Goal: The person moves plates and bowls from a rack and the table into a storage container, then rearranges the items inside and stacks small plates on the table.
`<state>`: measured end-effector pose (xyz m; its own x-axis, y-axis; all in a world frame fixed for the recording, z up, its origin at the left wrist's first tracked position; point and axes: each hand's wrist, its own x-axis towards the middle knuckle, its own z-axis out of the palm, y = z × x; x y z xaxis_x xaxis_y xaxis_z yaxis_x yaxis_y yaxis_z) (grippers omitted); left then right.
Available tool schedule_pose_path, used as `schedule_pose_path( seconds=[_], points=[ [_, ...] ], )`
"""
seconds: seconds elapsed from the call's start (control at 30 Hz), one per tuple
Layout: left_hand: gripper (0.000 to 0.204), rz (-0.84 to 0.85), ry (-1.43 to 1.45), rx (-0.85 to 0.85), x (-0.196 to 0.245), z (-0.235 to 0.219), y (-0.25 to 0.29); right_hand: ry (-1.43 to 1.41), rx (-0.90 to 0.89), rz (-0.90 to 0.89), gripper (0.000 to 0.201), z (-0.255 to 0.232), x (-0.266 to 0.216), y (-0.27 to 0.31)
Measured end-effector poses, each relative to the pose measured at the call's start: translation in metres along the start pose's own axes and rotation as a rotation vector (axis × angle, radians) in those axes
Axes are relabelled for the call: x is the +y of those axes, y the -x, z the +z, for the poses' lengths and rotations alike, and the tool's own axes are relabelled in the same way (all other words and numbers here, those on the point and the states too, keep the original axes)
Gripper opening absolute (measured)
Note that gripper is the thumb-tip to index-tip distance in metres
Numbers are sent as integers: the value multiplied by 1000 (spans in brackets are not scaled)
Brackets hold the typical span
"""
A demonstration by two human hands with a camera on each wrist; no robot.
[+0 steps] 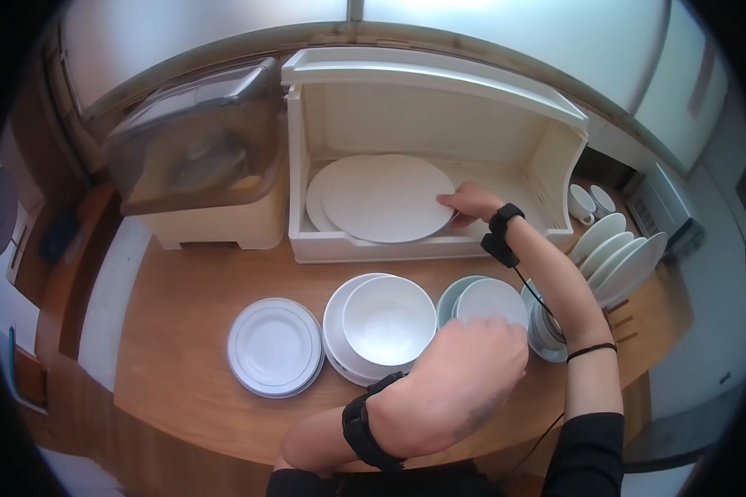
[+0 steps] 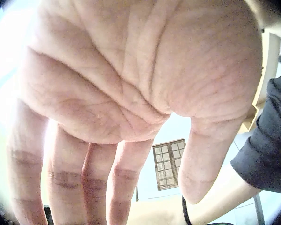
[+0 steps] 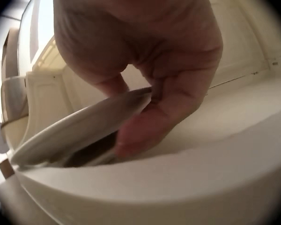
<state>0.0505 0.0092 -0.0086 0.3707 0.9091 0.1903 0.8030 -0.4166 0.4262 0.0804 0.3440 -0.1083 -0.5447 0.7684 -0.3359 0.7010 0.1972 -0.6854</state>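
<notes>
Inside a cream open-fronted box, two white oval plates [image 1: 388, 199] lie overlapping. My right hand [image 1: 475, 205] pinches the right edge of the upper one, thumb on top; in the right wrist view, the fingers [image 3: 145, 126] hold the tilted plate [image 3: 84, 124] above the box's front lip. My left hand [image 1: 464, 373] hovers over the table near the bowls, partly hiding a small white plate [image 1: 491, 300]. In the left wrist view, the left hand [image 2: 131, 93] shows its palm, with fingers extended and nothing held.
A stack of rimmed plates [image 1: 275, 346] stands left of a white bowl [image 1: 389, 320] on larger plates. Cream box [image 1: 373, 248] is at the back, a lidded container [image 1: 215, 219] to its left. Upright plates [image 1: 630, 269] and cups [image 1: 581, 203] are at right.
</notes>
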Motion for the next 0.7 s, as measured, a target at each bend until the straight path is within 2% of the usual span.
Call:
schedule_pose_path(
  seconds=[0.1, 0.2, 0.4, 0.63, 0.7],
  points=[
    [29, -2, 9, 9, -1, 0, 0, 45, -10, -45, 52, 6, 4, -13],
    [29, 0, 18, 12, -2, 0, 0, 166, -38, -18, 53, 15, -8, -11],
    [29, 7, -8, -4, -2, 2, -1, 222, -67, -4, 55, 21, -18, -28],
    [29, 23, -18, -19, -4, 4, -2, 227, -40, -14, 47, 10, -20, -22],
    [29, 19, -13, -22, -4, 3, -3, 107, -73, -77, 43, 7, -15, -21]
  ],
)
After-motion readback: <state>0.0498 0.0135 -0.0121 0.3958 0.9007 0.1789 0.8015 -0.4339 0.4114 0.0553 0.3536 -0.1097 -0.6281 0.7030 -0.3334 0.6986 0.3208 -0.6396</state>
